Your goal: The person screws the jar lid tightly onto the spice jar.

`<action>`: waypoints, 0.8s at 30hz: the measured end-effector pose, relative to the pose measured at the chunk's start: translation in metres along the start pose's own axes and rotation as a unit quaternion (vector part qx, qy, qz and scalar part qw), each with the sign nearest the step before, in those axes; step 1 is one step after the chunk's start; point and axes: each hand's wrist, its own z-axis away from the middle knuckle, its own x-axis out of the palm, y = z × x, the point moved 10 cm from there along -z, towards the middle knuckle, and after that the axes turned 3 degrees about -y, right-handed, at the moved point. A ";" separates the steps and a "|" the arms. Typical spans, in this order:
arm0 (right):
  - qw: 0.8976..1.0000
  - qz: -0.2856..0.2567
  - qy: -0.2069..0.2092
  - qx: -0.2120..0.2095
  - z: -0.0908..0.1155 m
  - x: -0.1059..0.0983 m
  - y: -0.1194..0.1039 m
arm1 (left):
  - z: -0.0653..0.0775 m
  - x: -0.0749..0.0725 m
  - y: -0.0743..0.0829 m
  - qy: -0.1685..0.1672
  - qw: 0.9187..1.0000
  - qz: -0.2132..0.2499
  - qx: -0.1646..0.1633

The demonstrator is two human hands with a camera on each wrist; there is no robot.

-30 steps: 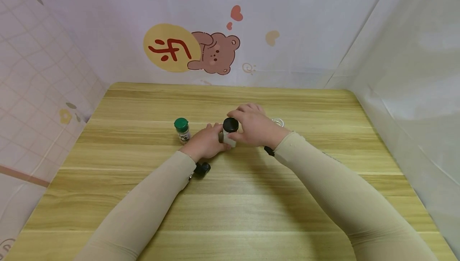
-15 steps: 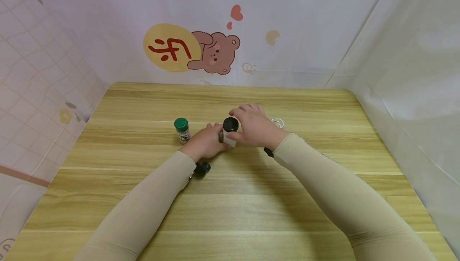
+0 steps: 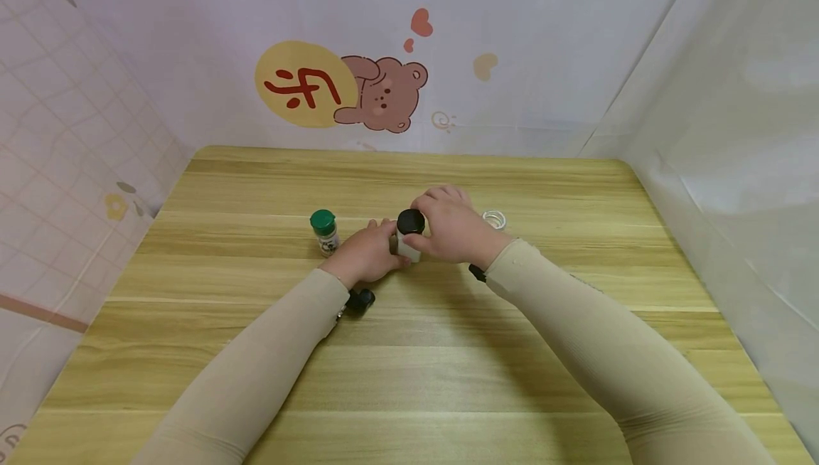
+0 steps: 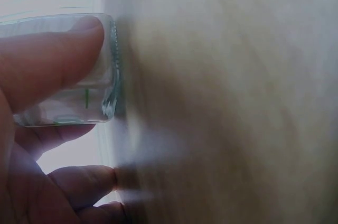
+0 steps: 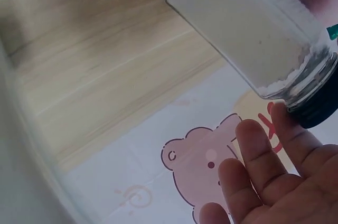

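A square-sided glass jar of pale powder [image 5: 243, 28] stands upright near the middle of the table. Its round black lid [image 3: 411, 222] is on the mouth. My left hand [image 3: 366, 255] grips the jar low down; in the left wrist view the thumb [image 4: 79, 49] lies across the glass near its base. At the top, my right hand [image 3: 454, 227] pinches the lid, thumb on the near side and index finger on the far side. The other right fingers [image 5: 259, 155] are spread loose, seen in the right wrist view.
A shaker jar with a green cap [image 3: 323, 223] stands left of my left hand. Behind my right wrist shows the round rim of a clear glass item [image 3: 494, 220], partly hidden. The wooden table [image 3: 409, 380] ends at a printed cloth backdrop [image 3: 531, 81].
My right index finger has closed in from above onto the lid's far edge, and the right hand has shifted very slightly. The left hand and the jar stay in place.
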 end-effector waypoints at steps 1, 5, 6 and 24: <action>1.000 -0.001 0.001 -0.001 0.000 0.000 0.000 | 0.000 0.000 0.000 -0.001 1.000 0.000 0.000; 1.000 -0.001 0.001 -0.012 -0.001 0.000 -0.001 | 0.001 0.000 0.000 -0.004 1.000 0.001 -0.004; 1.000 0.002 0.001 -0.016 -0.001 0.000 -0.001 | 0.001 0.000 0.000 -0.004 1.000 0.001 -0.005; 1.000 0.016 -0.010 0.018 -0.002 0.004 0.000 | 0.001 0.001 -0.001 -0.008 1.000 0.002 -0.011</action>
